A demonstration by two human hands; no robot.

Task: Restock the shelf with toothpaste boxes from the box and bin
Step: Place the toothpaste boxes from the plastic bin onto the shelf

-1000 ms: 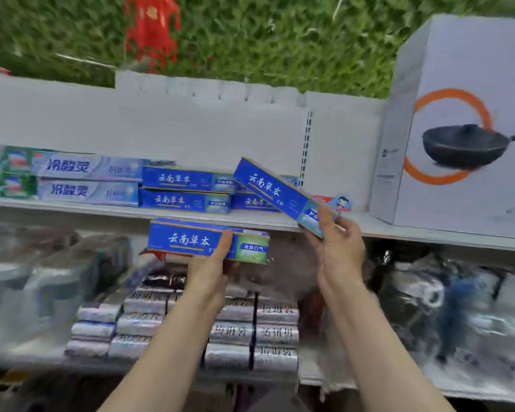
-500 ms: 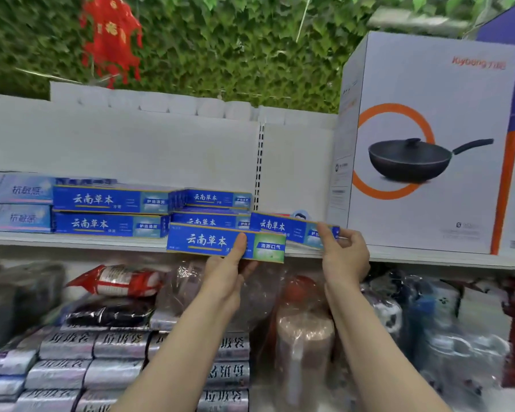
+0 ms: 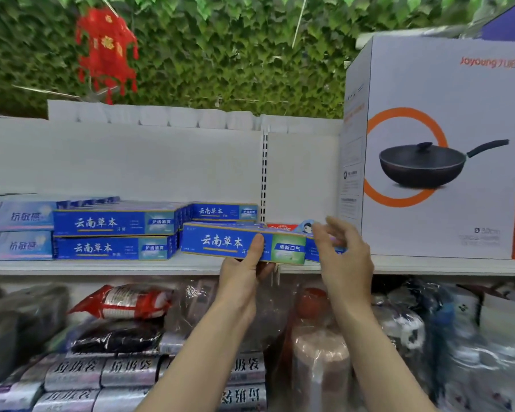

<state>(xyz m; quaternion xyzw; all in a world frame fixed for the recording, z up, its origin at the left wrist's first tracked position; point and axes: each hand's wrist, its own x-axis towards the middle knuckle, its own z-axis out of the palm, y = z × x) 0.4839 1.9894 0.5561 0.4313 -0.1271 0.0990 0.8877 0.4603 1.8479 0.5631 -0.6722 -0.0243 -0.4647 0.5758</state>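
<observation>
My left hand [image 3: 243, 273] grips a blue toothpaste box with a green end [image 3: 220, 243] from below, thumb on its front, level at the front edge of the white shelf [image 3: 101, 267]. Behind it lies a second blue box [image 3: 312, 251], mostly hidden. My right hand [image 3: 347, 257] pinches that box's right end with curled fingers. On the shelf to the left stand two stacked blue boxes [image 3: 113, 234], with another blue stack [image 3: 223, 211] further back.
Pale toothpaste boxes [image 3: 15, 230] fill the shelf's far left. A red box [image 3: 280, 226] lies behind my hands. A large white wok carton [image 3: 437, 150] stands on the shelf at the right. Below are plastic-wrapped goods and silver rolls [image 3: 101, 373].
Both hands rose to the shelf. The right hand's box went from tilted to flat on the shelf; the left hand's box moved up in front of it.
</observation>
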